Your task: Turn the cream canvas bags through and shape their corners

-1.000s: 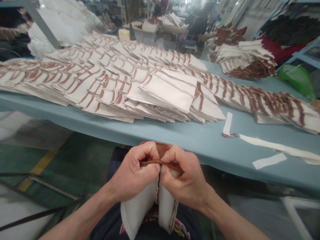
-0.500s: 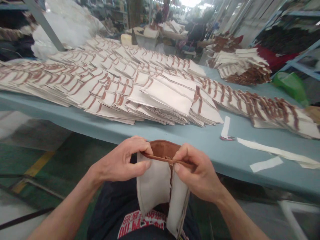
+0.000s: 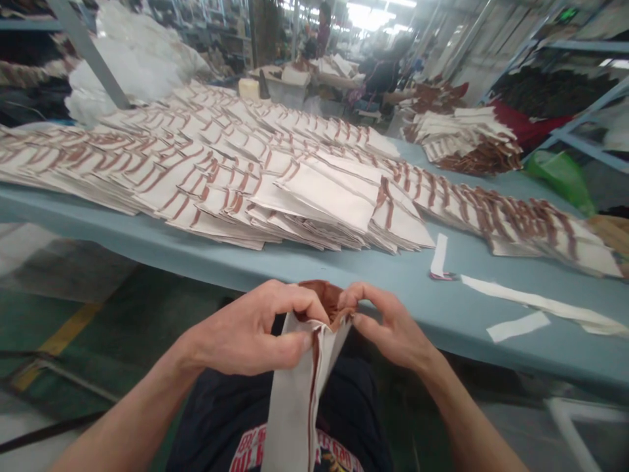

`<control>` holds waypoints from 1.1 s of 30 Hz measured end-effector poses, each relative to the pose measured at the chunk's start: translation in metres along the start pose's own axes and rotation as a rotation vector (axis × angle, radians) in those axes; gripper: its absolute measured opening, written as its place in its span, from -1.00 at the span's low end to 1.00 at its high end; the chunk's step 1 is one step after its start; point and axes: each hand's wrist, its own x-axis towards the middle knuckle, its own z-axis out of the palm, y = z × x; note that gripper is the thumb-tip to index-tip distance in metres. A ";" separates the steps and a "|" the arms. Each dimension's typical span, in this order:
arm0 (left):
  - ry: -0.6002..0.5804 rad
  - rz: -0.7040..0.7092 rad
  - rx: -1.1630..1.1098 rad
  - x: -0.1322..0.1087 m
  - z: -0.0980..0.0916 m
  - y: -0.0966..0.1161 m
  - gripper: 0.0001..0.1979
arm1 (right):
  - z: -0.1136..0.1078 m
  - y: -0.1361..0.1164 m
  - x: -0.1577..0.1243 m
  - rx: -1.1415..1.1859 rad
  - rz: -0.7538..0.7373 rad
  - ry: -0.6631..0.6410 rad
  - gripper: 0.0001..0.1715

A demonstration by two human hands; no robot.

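Between my hands hangs a tube-like white fabric piece (image 3: 291, 410) with a brown lining and a brown seam running down it. It looks like a sewn boot shaft. My left hand (image 3: 263, 328) pinches its top edge on the near left, thumb outside and fingers over the rim. My right hand (image 3: 383, 321) pinches the same rim on the right, thumb against the fingertips. The top opening gapes away from me and shows the brown inside (image 3: 322, 292). The lower end hangs in front of my dark clothing, past the bottom of the view.
A blue-covered table (image 3: 295, 262) carries overlapping rows of similar white and brown pieces (image 3: 329, 190). To the right lie white strips (image 3: 521, 326) and a small pinkish tool (image 3: 445, 276). Farther back are another heap (image 3: 466, 134), a green bag (image 3: 560, 177) and a clear plastic bag (image 3: 132, 59).
The white piece has turned so its seam edge faces me, and its rim is narrower. My left hand has shifted right toward the seam. My right hand grips the far right of the rim.
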 end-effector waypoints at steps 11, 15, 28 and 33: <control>0.063 -0.024 0.028 -0.002 -0.002 0.011 -0.89 | 0.022 -0.048 0.013 -0.079 -0.275 -0.025 -0.72; 0.058 -0.068 -0.052 -0.010 -0.006 0.006 -0.92 | 0.028 -0.045 0.017 -0.080 -0.243 -0.052 -0.82; 0.136 -0.126 -0.178 -0.014 -0.005 -0.005 -0.83 | 0.030 -0.050 0.024 -0.034 -0.264 -0.093 -0.90; 0.099 -0.184 -0.178 -0.020 -0.010 -0.006 -0.78 | 0.033 -0.047 0.025 0.044 -0.321 -0.091 -0.88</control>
